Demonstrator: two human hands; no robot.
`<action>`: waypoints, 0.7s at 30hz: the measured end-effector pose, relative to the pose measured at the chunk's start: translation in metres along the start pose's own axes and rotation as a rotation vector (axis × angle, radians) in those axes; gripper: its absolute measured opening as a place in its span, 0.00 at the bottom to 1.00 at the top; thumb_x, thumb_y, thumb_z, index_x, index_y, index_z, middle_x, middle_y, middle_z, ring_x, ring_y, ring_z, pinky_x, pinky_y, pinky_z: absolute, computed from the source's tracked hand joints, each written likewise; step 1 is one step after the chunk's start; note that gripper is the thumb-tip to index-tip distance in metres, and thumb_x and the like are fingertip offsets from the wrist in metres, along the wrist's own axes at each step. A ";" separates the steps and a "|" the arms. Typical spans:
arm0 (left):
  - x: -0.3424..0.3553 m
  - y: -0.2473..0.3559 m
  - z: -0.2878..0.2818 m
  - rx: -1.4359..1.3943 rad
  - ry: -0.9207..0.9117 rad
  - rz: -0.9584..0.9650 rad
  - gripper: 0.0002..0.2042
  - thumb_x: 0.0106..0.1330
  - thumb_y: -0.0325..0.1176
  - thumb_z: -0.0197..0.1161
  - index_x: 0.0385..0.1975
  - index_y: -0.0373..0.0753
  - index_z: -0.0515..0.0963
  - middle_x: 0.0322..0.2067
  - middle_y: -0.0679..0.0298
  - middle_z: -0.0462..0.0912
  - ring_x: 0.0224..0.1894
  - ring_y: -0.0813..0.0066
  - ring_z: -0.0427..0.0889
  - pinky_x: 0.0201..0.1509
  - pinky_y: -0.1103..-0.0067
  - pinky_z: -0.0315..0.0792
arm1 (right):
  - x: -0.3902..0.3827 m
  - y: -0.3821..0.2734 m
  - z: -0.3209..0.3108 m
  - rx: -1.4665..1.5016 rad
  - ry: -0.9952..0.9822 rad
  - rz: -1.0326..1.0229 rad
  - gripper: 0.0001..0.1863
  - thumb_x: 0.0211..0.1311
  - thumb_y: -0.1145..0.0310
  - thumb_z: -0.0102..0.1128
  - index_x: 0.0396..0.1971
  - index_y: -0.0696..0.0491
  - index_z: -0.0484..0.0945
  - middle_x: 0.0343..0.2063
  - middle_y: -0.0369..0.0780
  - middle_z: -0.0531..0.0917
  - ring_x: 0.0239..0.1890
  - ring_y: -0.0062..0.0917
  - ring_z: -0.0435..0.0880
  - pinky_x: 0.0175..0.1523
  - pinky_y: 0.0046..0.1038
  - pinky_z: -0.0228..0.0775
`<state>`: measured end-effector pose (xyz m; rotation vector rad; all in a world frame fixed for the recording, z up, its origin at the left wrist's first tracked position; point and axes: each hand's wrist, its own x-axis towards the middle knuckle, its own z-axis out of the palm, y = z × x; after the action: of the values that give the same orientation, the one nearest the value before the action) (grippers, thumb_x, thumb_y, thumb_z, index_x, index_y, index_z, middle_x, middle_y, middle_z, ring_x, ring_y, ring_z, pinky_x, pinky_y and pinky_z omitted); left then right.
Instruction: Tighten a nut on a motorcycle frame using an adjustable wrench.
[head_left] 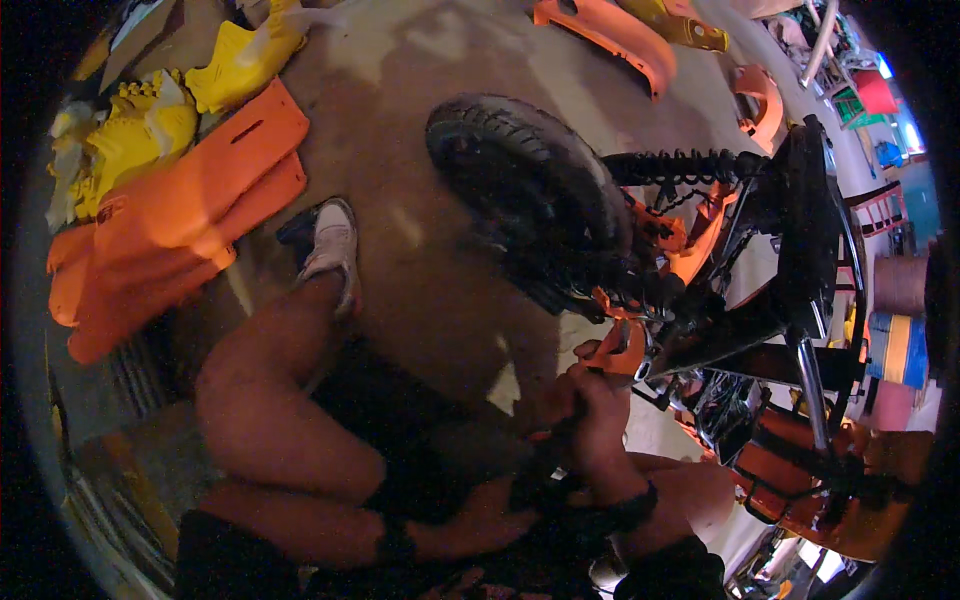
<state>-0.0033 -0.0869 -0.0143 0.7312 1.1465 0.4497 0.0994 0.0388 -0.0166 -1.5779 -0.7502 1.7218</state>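
Observation:
A motorcycle frame with a knobby black wheel [535,170], a coil-spring shock absorber [690,166] and orange fittings lies tilted at my right. My right hand [598,415], a dark band at its wrist, is closed with curled fingers at the near end of an orange plastic part [618,350] beside the frame's dark tube [720,335]. Low in the middle, my left hand [490,515] is in deep shade over my lap, close to a small dark object [540,478]. Its fingers cannot be made out.
Orange panels [190,215] and yellow plastic pieces [150,130] lie at the left. More orange parts [615,40] rest on the floor at the far side. A blue and yellow drum [897,348] and a red chair [880,208] stand at the right. My bent leg and shoe [332,245] reach forward.

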 end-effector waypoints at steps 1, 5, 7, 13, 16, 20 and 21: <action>-0.001 0.001 0.002 -0.001 0.005 -0.005 0.21 0.50 0.35 0.58 0.45 0.36 0.68 0.39 0.52 0.75 0.45 0.61 0.74 0.50 0.70 0.65 | 0.000 -0.002 0.002 0.008 -0.023 -0.028 0.09 0.52 0.67 0.50 0.32 0.54 0.69 0.15 0.35 0.70 0.17 0.20 0.69 0.22 0.22 0.61; -0.001 0.001 0.003 -0.012 0.006 -0.026 0.21 0.50 0.35 0.58 0.45 0.36 0.68 0.39 0.52 0.75 0.45 0.60 0.73 0.51 0.70 0.64 | -0.001 -0.006 0.006 0.061 -0.055 -0.114 0.09 0.52 0.67 0.51 0.31 0.54 0.68 0.15 0.35 0.70 0.14 0.20 0.67 0.18 0.22 0.59; 0.001 0.000 0.001 -0.022 0.002 -0.034 0.21 0.50 0.34 0.58 0.46 0.36 0.68 0.40 0.52 0.75 0.46 0.60 0.73 0.52 0.70 0.64 | 0.002 -0.007 0.007 0.056 -0.038 -0.108 0.09 0.52 0.66 0.51 0.31 0.54 0.68 0.15 0.35 0.70 0.13 0.19 0.66 0.17 0.22 0.59; 0.003 0.003 0.002 -0.057 0.013 -0.098 0.22 0.50 0.35 0.57 0.46 0.36 0.67 0.40 0.52 0.75 0.47 0.60 0.72 0.53 0.70 0.63 | 0.008 -0.002 0.004 0.030 0.011 -0.042 0.11 0.51 0.66 0.52 0.34 0.54 0.69 0.21 0.36 0.73 0.17 0.19 0.69 0.19 0.21 0.61; 0.002 0.017 0.000 -0.089 0.110 0.066 0.21 0.51 0.35 0.57 0.46 0.37 0.67 0.40 0.53 0.75 0.46 0.61 0.73 0.53 0.70 0.63 | 0.011 -0.002 0.003 -0.017 0.032 -0.049 0.12 0.51 0.66 0.51 0.34 0.54 0.70 0.25 0.36 0.74 0.20 0.19 0.70 0.20 0.21 0.61; 0.003 0.019 -0.007 -0.062 -0.043 -0.134 0.21 0.51 0.35 0.57 0.46 0.37 0.67 0.39 0.53 0.75 0.46 0.60 0.73 0.52 0.70 0.63 | 0.011 -0.004 0.002 0.005 0.025 -0.015 0.11 0.51 0.66 0.51 0.34 0.55 0.71 0.25 0.36 0.74 0.20 0.19 0.70 0.22 0.22 0.62; 0.003 0.019 -0.007 -0.047 -0.043 -0.160 0.21 0.51 0.35 0.57 0.46 0.37 0.67 0.39 0.53 0.75 0.46 0.60 0.73 0.52 0.69 0.64 | 0.010 -0.003 0.002 0.020 0.022 -0.020 0.11 0.51 0.67 0.51 0.34 0.55 0.70 0.25 0.36 0.74 0.20 0.19 0.70 0.22 0.22 0.62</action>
<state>-0.0077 -0.0693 -0.0039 0.6008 1.1409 0.3237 0.0972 0.0489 -0.0202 -1.5686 -0.7334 1.6900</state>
